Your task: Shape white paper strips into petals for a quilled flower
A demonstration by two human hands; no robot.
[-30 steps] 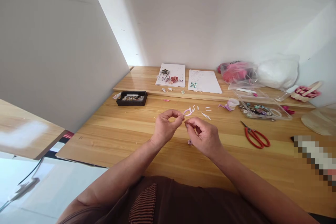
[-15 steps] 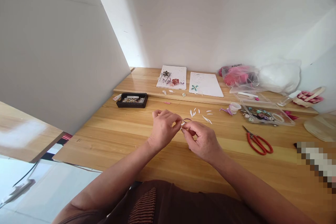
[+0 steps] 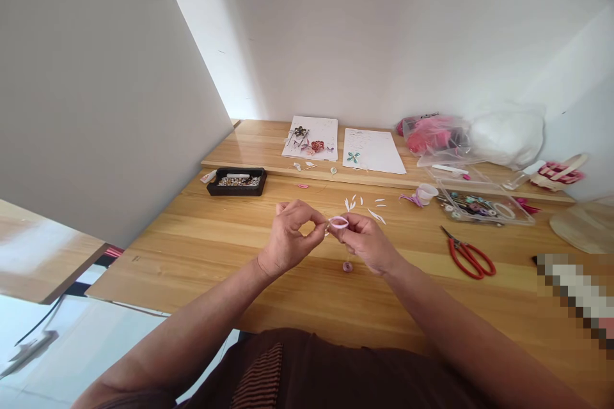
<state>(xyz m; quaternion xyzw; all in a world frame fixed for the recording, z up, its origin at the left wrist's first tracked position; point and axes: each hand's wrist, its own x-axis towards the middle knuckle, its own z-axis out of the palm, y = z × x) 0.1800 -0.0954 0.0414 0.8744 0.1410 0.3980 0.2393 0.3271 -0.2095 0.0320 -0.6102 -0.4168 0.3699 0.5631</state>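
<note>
Over the middle of the wooden table, my left hand (image 3: 291, 235) pinches something too small to make out, its thumb and forefinger tips meeting. Close on its right, my right hand (image 3: 368, 239) grips a small pink leaf-shaped loop (image 3: 338, 222) between thumb and fingers. Fingertips of both hands almost touch beside the loop. Below my right hand a small round purple spool (image 3: 348, 266) shows near the tabletop. Several thin white petal-shaped pieces (image 3: 350, 204) lie just beyond the hands.
A black tray (image 3: 236, 190) of beads stands left. Red-handled scissors (image 3: 471, 260) lie right, below a clear box (image 3: 487, 204) of small parts. White sheets (image 3: 377, 152) with flower pieces, a small white cup (image 3: 426, 193), plastic bags (image 3: 506, 134) and a little basket (image 3: 559, 176) are farther back.
My hands have drawn slightly apart, the left one moving left. The pink loop now shows clearly at my right fingertips, and the purple spool has come into sight. The view has shifted slightly.
</note>
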